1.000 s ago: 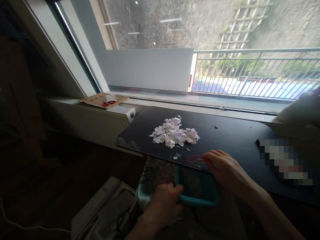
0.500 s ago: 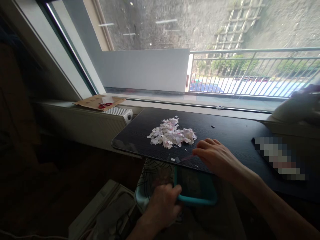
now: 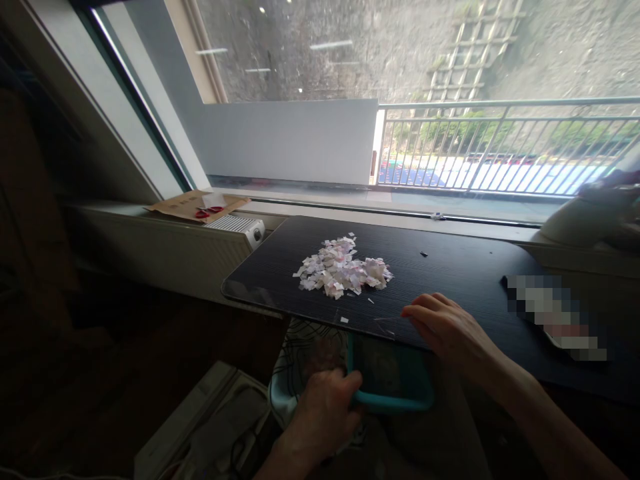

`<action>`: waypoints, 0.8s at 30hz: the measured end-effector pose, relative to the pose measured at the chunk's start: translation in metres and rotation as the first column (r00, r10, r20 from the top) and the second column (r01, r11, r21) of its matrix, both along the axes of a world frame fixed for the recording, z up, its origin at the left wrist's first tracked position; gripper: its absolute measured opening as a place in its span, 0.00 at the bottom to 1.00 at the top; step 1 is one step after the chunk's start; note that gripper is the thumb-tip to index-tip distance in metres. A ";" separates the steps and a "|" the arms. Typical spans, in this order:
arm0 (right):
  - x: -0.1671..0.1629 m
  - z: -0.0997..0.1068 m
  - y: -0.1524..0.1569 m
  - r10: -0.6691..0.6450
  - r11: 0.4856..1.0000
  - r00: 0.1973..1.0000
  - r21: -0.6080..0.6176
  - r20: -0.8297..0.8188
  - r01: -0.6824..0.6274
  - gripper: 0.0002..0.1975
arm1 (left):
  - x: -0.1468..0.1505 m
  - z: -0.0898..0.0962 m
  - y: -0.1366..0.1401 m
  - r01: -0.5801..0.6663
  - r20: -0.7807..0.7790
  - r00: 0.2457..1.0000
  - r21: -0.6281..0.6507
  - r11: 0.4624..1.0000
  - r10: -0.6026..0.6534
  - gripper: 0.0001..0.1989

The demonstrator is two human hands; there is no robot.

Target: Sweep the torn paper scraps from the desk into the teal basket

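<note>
Turquoise bin (image 3: pixel 395 403) rim is gripped by the left hand (image 3: pixel 327 400) below the near edge of the desk (image 3: pixel 440 277). Paper scraps (image 3: pixel 340 270) are heaped toward the desk's left end. The right hand (image 3: pixel 445 327) is held by the near edge — whether anything is pinched cannot be told.

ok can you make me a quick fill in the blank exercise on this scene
1. The tub is gripped by the person's ____ hand.
2. The scissors have ____ handles.
3. The table under the scraps is coloured ____.
4. The railing is seen through the ____.

Missing words: left; red; black; window.
</note>
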State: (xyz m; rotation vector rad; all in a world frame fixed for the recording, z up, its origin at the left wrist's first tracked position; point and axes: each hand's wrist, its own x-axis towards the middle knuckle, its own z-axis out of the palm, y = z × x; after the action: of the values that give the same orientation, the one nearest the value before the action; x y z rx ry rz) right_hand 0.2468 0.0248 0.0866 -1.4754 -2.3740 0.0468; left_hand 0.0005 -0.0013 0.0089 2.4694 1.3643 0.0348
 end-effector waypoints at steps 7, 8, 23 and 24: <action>0.005 -0.011 -0.009 -0.011 0.998 0.991 -0.056 -0.132 0.004 0.12 | 0.001 0.001 0.000 0.001 0.001 1.000 0.018 1.000 -0.001 0.04; 0.005 -0.011 -0.010 -0.029 0.998 0.990 -0.050 -0.140 0.022 0.12 | 0.001 0.000 0.000 0.000 0.000 1.000 0.019 1.000 0.000 0.04; 0.016 -0.025 -0.034 -0.084 0.993 0.965 -0.104 -0.246 0.060 0.11 | 0.003 0.001 -0.001 -0.008 -0.009 1.000 -0.002 1.000 0.008 0.04; 0.012 -0.024 -0.032 -0.074 0.993 0.966 -0.112 -0.249 0.047 0.11 | 0.003 0.002 -0.001 -0.008 -0.010 1.000 -0.004 1.000 0.008 0.05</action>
State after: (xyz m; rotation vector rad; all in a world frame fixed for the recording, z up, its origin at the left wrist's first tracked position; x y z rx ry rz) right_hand 0.2587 -0.0077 0.0625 -1.4896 -2.1496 0.3303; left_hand 0.0033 -0.0019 0.0110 2.4638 1.3776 0.0214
